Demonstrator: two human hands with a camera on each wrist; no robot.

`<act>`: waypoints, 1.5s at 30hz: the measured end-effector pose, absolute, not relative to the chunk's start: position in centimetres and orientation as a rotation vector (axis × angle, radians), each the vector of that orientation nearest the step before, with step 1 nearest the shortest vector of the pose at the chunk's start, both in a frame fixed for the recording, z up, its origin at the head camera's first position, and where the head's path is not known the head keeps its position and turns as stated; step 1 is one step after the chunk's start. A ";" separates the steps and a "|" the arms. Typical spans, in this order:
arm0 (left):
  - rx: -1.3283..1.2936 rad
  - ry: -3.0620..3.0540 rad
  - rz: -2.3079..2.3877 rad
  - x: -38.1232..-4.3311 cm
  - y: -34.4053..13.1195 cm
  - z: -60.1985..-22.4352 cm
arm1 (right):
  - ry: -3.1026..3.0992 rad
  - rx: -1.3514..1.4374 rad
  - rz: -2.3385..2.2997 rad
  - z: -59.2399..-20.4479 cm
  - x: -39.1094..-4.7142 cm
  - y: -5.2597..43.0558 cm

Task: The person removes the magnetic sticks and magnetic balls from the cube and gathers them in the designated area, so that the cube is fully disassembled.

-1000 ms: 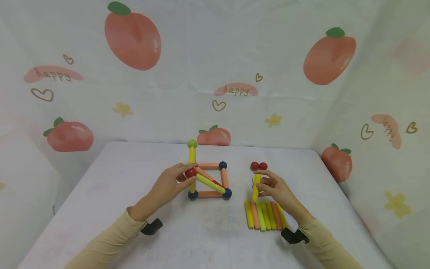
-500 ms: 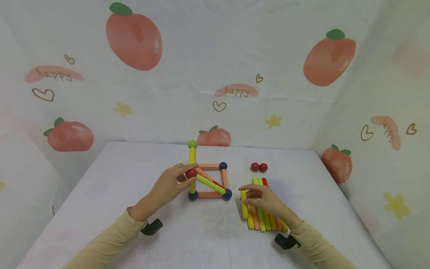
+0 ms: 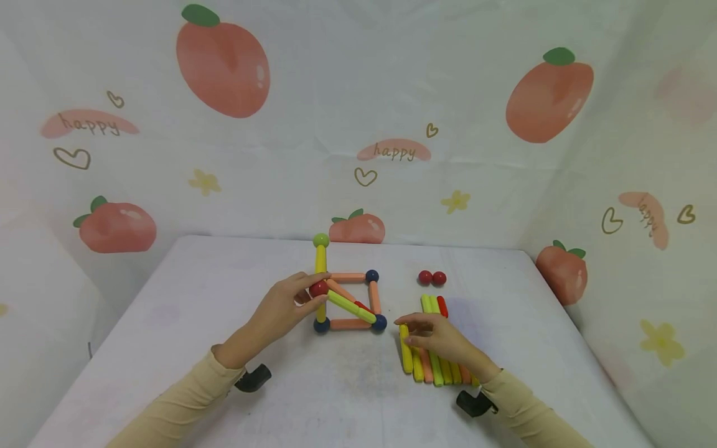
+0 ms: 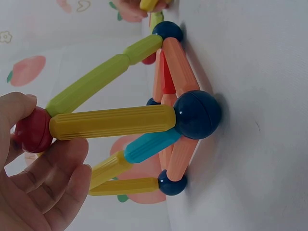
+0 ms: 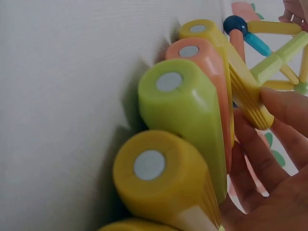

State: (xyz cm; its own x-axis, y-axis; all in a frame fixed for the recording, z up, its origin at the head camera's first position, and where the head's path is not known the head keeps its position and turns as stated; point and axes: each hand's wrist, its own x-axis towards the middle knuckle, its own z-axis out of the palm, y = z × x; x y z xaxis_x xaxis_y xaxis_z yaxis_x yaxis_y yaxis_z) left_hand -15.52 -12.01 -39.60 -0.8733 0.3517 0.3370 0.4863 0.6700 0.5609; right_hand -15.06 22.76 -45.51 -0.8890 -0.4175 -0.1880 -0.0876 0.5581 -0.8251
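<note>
My left hand (image 3: 285,305) pinches a red ball (image 3: 318,289), a joint of a frame of magnetic rods and balls. From that ball a yellow rod (image 4: 115,122) runs down to a dark blue ball (image 4: 198,114), and a green pair of rods (image 3: 350,305) slopes to another dark blue ball (image 3: 379,323). A light green ball (image 3: 321,239) caps the frame's far end. My right hand (image 3: 439,339) pinches a yellow magnetic rod (image 3: 406,354) between thumb and fingers, at the left end of a row of rods (image 3: 438,375). The hand partly covers that row.
Behind the row lie green rods (image 3: 429,303) and a short red rod (image 3: 442,306). Two red balls (image 3: 425,277) sit farther back. A white cloth printed with fruit (image 3: 358,93) rises behind the table (image 3: 224,261).
My right hand has brought the yellow rod left and toward me, from above the row down to its left end. My left hand has kept its hold on the red ball.
</note>
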 end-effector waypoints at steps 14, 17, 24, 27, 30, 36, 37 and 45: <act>-0.674 -2.688 -0.990 -15.6 -12.0 -39.7 | 2.468 -0.457 -1.253 -46.0 -14.8 22.4; -0.677 -2.686 -0.993 -15.6 -12.0 -39.8 | 2.503 -0.412 -1.223 -46.0 -14.8 22.3; -0.681 -2.678 -0.987 -15.7 -12.1 -39.8 | 2.548 -0.423 -1.145 -45.8 -14.6 22.1; -0.682 -2.675 -0.990 -15.8 -12.1 -39.9 | 2.556 -0.452 -1.136 -45.9 -14.6 22.1; -0.687 -2.670 -0.994 -15.8 -12.1 -40.0 | 2.566 -0.460 -1.126 -46.0 -14.5 22.1; -0.698 -2.661 -1.003 -15.9 -12.1 -40.0 | 2.597 -0.473 -1.096 -46.0 -14.5 22.1; -0.697 -2.660 -1.005 -15.8 -12.1 -40.0 | 2.602 -0.482 -1.092 -46.1 -14.5 22.1; -0.700 -2.640 -0.971 -15.8 -12.1 -40.2 | 2.610 -0.529 -1.062 -45.9 -14.5 22.1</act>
